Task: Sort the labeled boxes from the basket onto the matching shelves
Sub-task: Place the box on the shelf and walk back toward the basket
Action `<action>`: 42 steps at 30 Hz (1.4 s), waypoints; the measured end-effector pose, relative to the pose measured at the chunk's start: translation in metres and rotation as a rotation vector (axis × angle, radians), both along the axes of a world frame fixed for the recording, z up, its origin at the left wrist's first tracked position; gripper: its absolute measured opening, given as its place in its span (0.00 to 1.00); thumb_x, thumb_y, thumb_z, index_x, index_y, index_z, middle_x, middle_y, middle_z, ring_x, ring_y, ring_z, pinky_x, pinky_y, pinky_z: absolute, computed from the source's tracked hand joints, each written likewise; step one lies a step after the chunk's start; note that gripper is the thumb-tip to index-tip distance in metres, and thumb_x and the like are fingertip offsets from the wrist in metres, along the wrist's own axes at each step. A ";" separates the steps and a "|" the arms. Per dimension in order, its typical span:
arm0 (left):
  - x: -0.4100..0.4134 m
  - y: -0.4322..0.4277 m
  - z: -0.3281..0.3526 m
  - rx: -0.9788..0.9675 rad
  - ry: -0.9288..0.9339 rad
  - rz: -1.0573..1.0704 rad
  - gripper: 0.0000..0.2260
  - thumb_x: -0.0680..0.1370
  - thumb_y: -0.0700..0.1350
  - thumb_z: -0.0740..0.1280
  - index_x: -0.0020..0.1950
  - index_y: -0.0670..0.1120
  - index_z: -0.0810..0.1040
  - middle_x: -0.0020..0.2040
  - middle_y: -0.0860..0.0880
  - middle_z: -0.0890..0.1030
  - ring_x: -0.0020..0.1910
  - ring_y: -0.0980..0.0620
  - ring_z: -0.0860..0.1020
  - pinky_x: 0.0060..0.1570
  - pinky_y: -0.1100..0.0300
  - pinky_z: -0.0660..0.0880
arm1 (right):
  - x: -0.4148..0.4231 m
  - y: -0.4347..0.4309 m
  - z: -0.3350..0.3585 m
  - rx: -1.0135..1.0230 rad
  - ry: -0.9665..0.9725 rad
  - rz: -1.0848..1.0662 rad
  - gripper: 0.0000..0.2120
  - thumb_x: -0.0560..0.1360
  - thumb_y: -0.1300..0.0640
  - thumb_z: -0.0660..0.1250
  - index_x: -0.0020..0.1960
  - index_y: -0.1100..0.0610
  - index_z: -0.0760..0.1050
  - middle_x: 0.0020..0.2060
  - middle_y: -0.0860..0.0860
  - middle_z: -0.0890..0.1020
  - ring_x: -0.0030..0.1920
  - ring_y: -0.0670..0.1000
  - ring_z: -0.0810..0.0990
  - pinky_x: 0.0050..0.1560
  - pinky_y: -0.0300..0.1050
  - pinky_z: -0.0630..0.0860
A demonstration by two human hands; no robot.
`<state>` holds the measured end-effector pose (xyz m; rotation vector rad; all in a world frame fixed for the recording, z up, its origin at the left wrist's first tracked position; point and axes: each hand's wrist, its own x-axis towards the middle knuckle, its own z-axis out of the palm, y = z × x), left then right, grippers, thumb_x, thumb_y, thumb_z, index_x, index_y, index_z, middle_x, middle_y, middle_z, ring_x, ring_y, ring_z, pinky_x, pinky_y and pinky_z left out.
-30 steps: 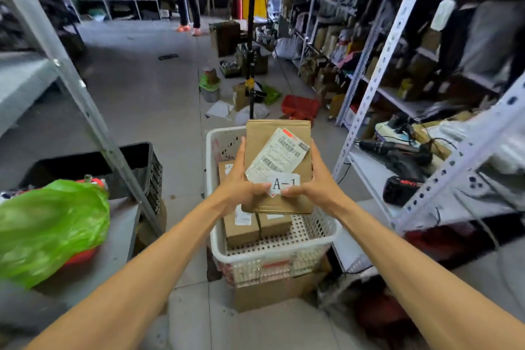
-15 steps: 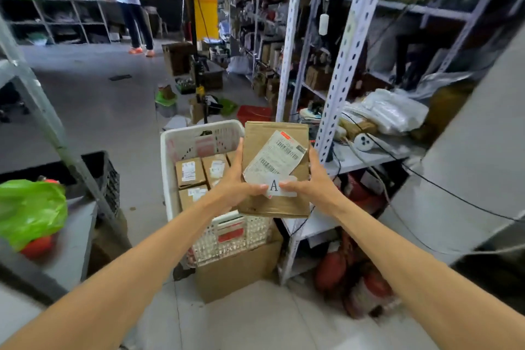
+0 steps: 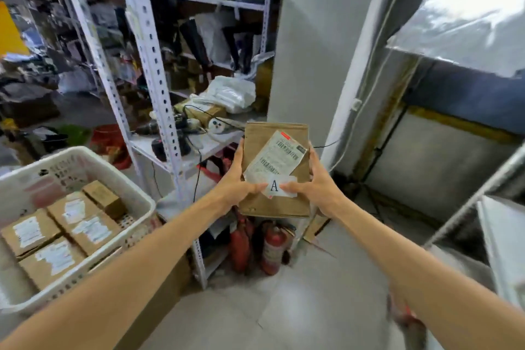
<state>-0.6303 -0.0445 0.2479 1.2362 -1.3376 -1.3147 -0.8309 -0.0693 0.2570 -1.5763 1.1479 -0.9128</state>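
I hold a flat brown cardboard box (image 3: 274, 206) upright in front of me, at mid-frame. It carries a white shipping label with barcodes and a small white tag reading "A", its end covered by my thumb. My left hand (image 3: 237, 183) grips the box's left edge, thumb across the front. My right hand (image 3: 319, 186) grips the right edge the same way. The white plastic basket (image 3: 93, 156) sits at lower left with several labeled brown boxes (image 3: 56, 239) inside.
A white slotted-steel shelf unit (image 3: 159, 88) stands behind the basket, cluttered with tools, cables and plastic bags. Two red fire extinguishers (image 3: 271, 247) stand on the floor below the box. A grey pillar (image 3: 326, 37) rises behind it. Another shelf edge (image 3: 500, 224) shows at right.
My view has swung to the right: the basket slid from centre to the lower left, and the pillar and right wall came into view. Both hands keep the same hold on the box.
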 end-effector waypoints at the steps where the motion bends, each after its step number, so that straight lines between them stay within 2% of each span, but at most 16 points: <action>1: -0.016 -0.011 0.002 -0.019 -0.009 -0.053 0.48 0.74 0.36 0.71 0.77 0.60 0.39 0.73 0.54 0.65 0.69 0.52 0.68 0.64 0.51 0.71 | -0.017 0.002 0.004 0.008 -0.015 -0.053 0.51 0.68 0.69 0.74 0.78 0.46 0.47 0.60 0.46 0.75 0.51 0.37 0.78 0.48 0.33 0.78; 4: -0.067 -0.044 0.011 -0.042 0.034 -0.228 0.49 0.72 0.35 0.72 0.78 0.59 0.41 0.71 0.50 0.68 0.66 0.53 0.71 0.66 0.51 0.69 | -0.070 0.002 0.013 0.015 -0.020 -0.212 0.52 0.69 0.70 0.73 0.78 0.46 0.44 0.57 0.41 0.75 0.50 0.33 0.79 0.49 0.37 0.80; 8: -0.135 -0.076 0.026 -0.097 0.092 -0.498 0.51 0.69 0.41 0.74 0.76 0.64 0.42 0.68 0.52 0.68 0.65 0.52 0.71 0.67 0.49 0.69 | -0.124 0.017 0.035 -0.020 0.050 -0.441 0.57 0.67 0.65 0.76 0.78 0.46 0.40 0.66 0.48 0.73 0.66 0.50 0.74 0.66 0.55 0.73; 12: -0.201 -0.096 0.039 -0.118 0.141 -0.696 0.52 0.69 0.39 0.75 0.76 0.65 0.41 0.70 0.52 0.66 0.65 0.52 0.72 0.66 0.45 0.71 | -0.166 0.039 0.053 -0.050 0.062 -0.670 0.54 0.69 0.66 0.74 0.79 0.47 0.40 0.62 0.44 0.72 0.62 0.46 0.73 0.62 0.48 0.76; 14: -0.232 -0.101 0.046 -0.139 0.151 -0.810 0.51 0.71 0.35 0.72 0.76 0.63 0.39 0.67 0.55 0.67 0.60 0.57 0.74 0.62 0.51 0.74 | -0.183 0.052 0.057 -0.083 0.072 -0.774 0.50 0.70 0.67 0.73 0.78 0.47 0.45 0.61 0.43 0.72 0.59 0.43 0.73 0.51 0.34 0.78; 16: -0.260 -0.103 0.051 -0.149 0.174 -0.919 0.50 0.72 0.35 0.71 0.76 0.65 0.40 0.66 0.55 0.68 0.61 0.54 0.74 0.62 0.48 0.74 | -0.195 0.066 0.061 -0.116 0.079 -0.886 0.46 0.71 0.66 0.73 0.76 0.45 0.49 0.57 0.40 0.72 0.54 0.40 0.74 0.43 0.27 0.76; 18: -0.284 -0.101 0.059 -0.146 0.188 -1.008 0.47 0.73 0.39 0.71 0.75 0.67 0.41 0.67 0.52 0.70 0.63 0.49 0.75 0.61 0.44 0.75 | -0.204 0.081 0.064 -0.125 0.079 -0.995 0.42 0.71 0.66 0.73 0.74 0.42 0.53 0.55 0.38 0.73 0.52 0.38 0.74 0.44 0.30 0.77; 22: -0.318 -0.093 0.073 -0.102 0.251 -1.175 0.44 0.71 0.47 0.71 0.75 0.67 0.45 0.65 0.43 0.73 0.59 0.44 0.78 0.51 0.51 0.80 | -0.214 0.107 0.075 -0.142 0.093 -1.182 0.43 0.70 0.67 0.73 0.74 0.42 0.55 0.56 0.41 0.76 0.53 0.40 0.76 0.41 0.32 0.77; 24: -0.332 -0.091 0.075 -0.075 0.286 -1.244 0.44 0.72 0.43 0.70 0.75 0.67 0.46 0.65 0.42 0.73 0.58 0.43 0.80 0.50 0.50 0.80 | -0.216 0.116 0.085 -0.151 0.118 -1.259 0.44 0.70 0.66 0.73 0.74 0.41 0.54 0.56 0.41 0.76 0.57 0.45 0.76 0.48 0.38 0.78; 27: -0.356 -0.090 0.077 -0.061 0.331 -1.307 0.43 0.74 0.37 0.69 0.74 0.70 0.48 0.67 0.43 0.71 0.59 0.43 0.79 0.51 0.47 0.80 | -0.220 0.127 0.098 -0.160 0.175 -1.353 0.48 0.69 0.64 0.75 0.75 0.39 0.50 0.62 0.45 0.74 0.63 0.50 0.74 0.59 0.54 0.77; 31: -0.389 -0.085 0.086 -0.073 0.375 -1.349 0.42 0.75 0.34 0.67 0.73 0.70 0.52 0.66 0.44 0.71 0.61 0.42 0.77 0.53 0.43 0.79 | -0.236 0.134 0.113 -0.196 0.195 -1.442 0.50 0.68 0.68 0.75 0.77 0.43 0.49 0.57 0.44 0.73 0.54 0.41 0.74 0.49 0.39 0.79; 33: -0.409 -0.086 0.094 -0.102 0.378 -1.391 0.40 0.75 0.34 0.67 0.71 0.71 0.54 0.65 0.42 0.73 0.60 0.42 0.77 0.53 0.43 0.79 | -0.250 0.136 0.119 -0.209 0.235 -1.500 0.51 0.67 0.69 0.75 0.77 0.44 0.50 0.57 0.42 0.73 0.51 0.38 0.74 0.51 0.39 0.79; 35: -0.432 -0.086 0.106 -0.141 0.379 -1.423 0.41 0.75 0.33 0.67 0.73 0.69 0.54 0.63 0.42 0.74 0.60 0.43 0.77 0.52 0.45 0.79 | -0.265 0.135 0.126 -0.239 0.242 -1.551 0.50 0.65 0.69 0.76 0.76 0.46 0.53 0.56 0.40 0.73 0.55 0.42 0.75 0.60 0.51 0.77; 37: -0.456 -0.086 0.122 -0.174 0.367 -1.435 0.41 0.75 0.32 0.67 0.75 0.65 0.53 0.61 0.41 0.74 0.59 0.43 0.77 0.51 0.44 0.80 | -0.284 0.133 0.134 -0.259 0.224 -1.596 0.48 0.65 0.70 0.76 0.74 0.45 0.54 0.63 0.44 0.72 0.65 0.50 0.71 0.67 0.58 0.70; 39: -0.480 -0.088 0.139 -0.214 0.352 -1.449 0.39 0.74 0.33 0.68 0.76 0.60 0.54 0.62 0.41 0.73 0.59 0.41 0.78 0.51 0.42 0.79 | -0.304 0.132 0.148 -0.269 0.239 -1.633 0.53 0.66 0.68 0.76 0.78 0.48 0.47 0.71 0.49 0.67 0.71 0.52 0.65 0.71 0.54 0.64; 42: -0.519 -0.094 0.167 -0.266 0.342 -1.467 0.34 0.74 0.34 0.69 0.73 0.57 0.59 0.62 0.41 0.75 0.57 0.40 0.80 0.50 0.39 0.79 | -0.339 0.127 0.166 -0.300 0.319 -1.680 0.54 0.66 0.66 0.77 0.78 0.49 0.44 0.71 0.48 0.66 0.69 0.47 0.63 0.66 0.42 0.63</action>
